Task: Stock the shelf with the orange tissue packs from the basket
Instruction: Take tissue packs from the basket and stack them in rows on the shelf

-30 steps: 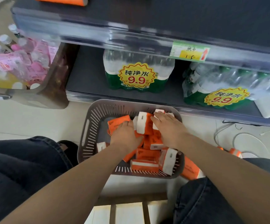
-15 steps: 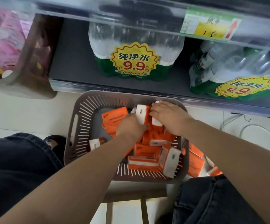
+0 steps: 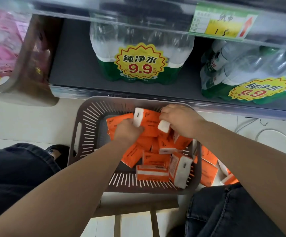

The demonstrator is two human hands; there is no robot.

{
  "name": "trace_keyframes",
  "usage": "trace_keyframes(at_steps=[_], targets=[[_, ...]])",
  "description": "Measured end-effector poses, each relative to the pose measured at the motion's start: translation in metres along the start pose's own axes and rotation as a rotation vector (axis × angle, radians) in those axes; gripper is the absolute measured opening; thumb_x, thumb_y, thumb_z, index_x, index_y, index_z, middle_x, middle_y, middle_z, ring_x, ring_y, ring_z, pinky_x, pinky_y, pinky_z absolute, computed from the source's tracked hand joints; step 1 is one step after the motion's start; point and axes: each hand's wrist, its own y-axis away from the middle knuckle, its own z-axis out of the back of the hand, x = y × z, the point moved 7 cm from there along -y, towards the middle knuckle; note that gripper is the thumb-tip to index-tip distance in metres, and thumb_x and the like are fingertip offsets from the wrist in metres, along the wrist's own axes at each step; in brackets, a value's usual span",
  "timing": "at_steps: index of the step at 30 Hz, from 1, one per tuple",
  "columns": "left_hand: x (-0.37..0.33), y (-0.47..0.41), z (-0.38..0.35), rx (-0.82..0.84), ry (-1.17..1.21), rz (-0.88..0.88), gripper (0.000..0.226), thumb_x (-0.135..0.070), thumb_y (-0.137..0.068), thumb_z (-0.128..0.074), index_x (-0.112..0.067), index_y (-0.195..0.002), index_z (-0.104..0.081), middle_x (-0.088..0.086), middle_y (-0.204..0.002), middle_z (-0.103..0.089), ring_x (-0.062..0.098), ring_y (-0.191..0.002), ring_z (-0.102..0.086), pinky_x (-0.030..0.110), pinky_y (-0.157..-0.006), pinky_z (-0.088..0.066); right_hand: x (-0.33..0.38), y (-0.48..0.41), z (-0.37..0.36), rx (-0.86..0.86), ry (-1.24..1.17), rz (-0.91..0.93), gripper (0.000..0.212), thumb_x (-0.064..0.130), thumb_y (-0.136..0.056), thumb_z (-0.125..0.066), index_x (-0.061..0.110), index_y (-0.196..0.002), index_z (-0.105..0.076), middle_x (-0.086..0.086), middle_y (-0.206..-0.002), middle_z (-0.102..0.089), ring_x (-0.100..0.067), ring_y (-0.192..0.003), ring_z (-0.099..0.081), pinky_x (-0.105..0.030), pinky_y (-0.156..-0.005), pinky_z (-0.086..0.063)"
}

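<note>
Firmly, my left hand gripped one orange tissue pack, my right hand a second pack, to shelve two together.

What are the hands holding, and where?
Left hand grips an orange tissue pack near its white end; right hand grips a second pack, white end showing.

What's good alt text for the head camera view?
A person's left hand grips an orange tissue pack and the right hand a second pack, inside a grey slotted basket holding more packs. Behind, water multipacks sit on a dark shelf.
</note>
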Motion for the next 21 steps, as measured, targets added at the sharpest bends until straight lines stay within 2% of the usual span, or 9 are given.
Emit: trace_keyframes(at_steps=[5, 9, 13, 17, 21], targets=[[0.005, 0.001, 0.011, 0.005, 0.075, 0.053, 0.033, -0.029, -0.089, -0.064, -0.01, -0.116, -0.06, 0.003, -0.096, -0.063, 0.02, -0.089, -0.061, 0.03, -0.071, -0.047, -0.001, 0.002, 0.01, 0.013, -0.034, -0.02, 0.036, 0.014, -0.089, -0.055, 0.023, -0.123, -0.057, 0.002, -0.124, -0.055, -0.021, -0.12, -0.048, -0.036, -0.102, -0.04], [0.011, 0.003, 0.02, 0.021, 0.128, 0.071, 0.028, -0.029, -0.088, -0.065, -0.011, -0.109, -0.063, 0.001, -0.086, -0.065, 0.018, -0.08, -0.063, 0.032, -0.073, -0.053, -0.006, 0.006, 0.015, 0.027, -0.112, -0.066, 0.037, 0.013, -0.09, -0.055, 0.024, -0.125, -0.057, 0.001, -0.125, -0.055, -0.02, -0.118, -0.048, -0.035, -0.1, -0.041], [0.012, 0.009, 0.032, 0.026, 0.163, 0.073, 0.028, -0.028, -0.087, -0.067, -0.011, -0.11, -0.063, 0.006, -0.099, -0.069, 0.022, -0.088, -0.066, 0.035, -0.076, -0.054, -0.01, 0.009, 0.021, 0.017, -0.215, -0.097, 0.037, 0.015, -0.089, -0.056, 0.022, -0.126, -0.058, 0.0, -0.126, -0.054, -0.02, -0.118, -0.047, -0.034, -0.098, -0.041], [0.013, 0.016, 0.044, 0.027, 0.22, 0.082, 0.021, -0.027, -0.085, -0.07, -0.012, -0.099, -0.066, 0.01, -0.097, -0.071, 0.027, -0.089, -0.069, 0.045, -0.084, -0.056, -0.015, 0.011, 0.025, -0.021, -0.37, -0.129, 0.034, 0.013, -0.086, -0.06, 0.017, -0.12, -0.063, -0.004, -0.117, -0.057, -0.024, -0.111, -0.051, -0.037, -0.094, -0.042], [0.013, 0.023, 0.055, 0.035, 0.266, 0.068, 0.019, -0.027, -0.086, -0.068, -0.014, -0.099, -0.065, 0.008, -0.097, -0.071, 0.027, -0.088, -0.07, 0.046, -0.085, -0.056, -0.019, 0.015, 0.034, -0.052, -0.486, -0.172, 0.032, 0.013, -0.084, -0.066, 0.015, -0.116, -0.065, -0.005, -0.113, -0.058, -0.022, -0.108, -0.053, -0.032, -0.091, -0.04]])
